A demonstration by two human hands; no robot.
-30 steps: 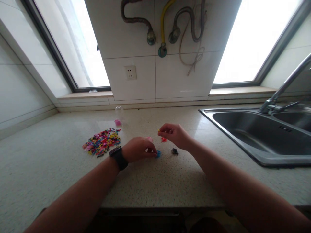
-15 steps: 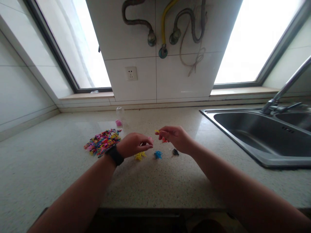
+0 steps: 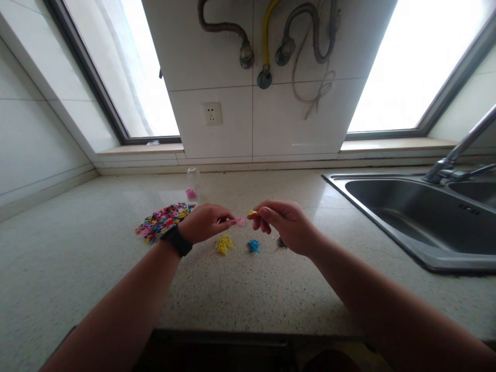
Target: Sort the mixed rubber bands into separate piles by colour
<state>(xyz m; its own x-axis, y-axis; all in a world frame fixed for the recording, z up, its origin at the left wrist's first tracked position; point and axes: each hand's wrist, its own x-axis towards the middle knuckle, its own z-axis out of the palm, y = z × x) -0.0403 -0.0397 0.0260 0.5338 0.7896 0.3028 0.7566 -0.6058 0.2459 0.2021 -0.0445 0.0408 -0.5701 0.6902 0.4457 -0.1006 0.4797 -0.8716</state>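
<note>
My right hand (image 3: 284,225) pinches a small yellow rubber band (image 3: 252,212) between thumb and forefinger, held above the counter. My left hand (image 3: 207,222), with a black watch (image 3: 177,241) on its wrist, has thumb and forefinger closed. Their tips touch or nearly touch a small pink bunch of bands (image 3: 241,221); whether a band is between them I cannot make out. In front lie a yellow bunch (image 3: 223,244), a blue bunch (image 3: 253,246) and a black bunch (image 3: 281,242), partly behind my right hand. Left of my hands spreads a mixed heap of coloured bands (image 3: 163,221).
A clear plastic jar (image 3: 192,177) with something pink (image 3: 190,193) at its base stands behind the heap. The steel sink (image 3: 387,217) with its tap (image 3: 437,168) is set into the counter at right. The tiled wall carries a socket (image 3: 212,113) and hoses.
My left hand has drawn back slightly left, and more of the pink bunch shows. The right hand still holds the yellow band. A red bunch seen earlier is hidden. The view has shifted slightly.
</note>
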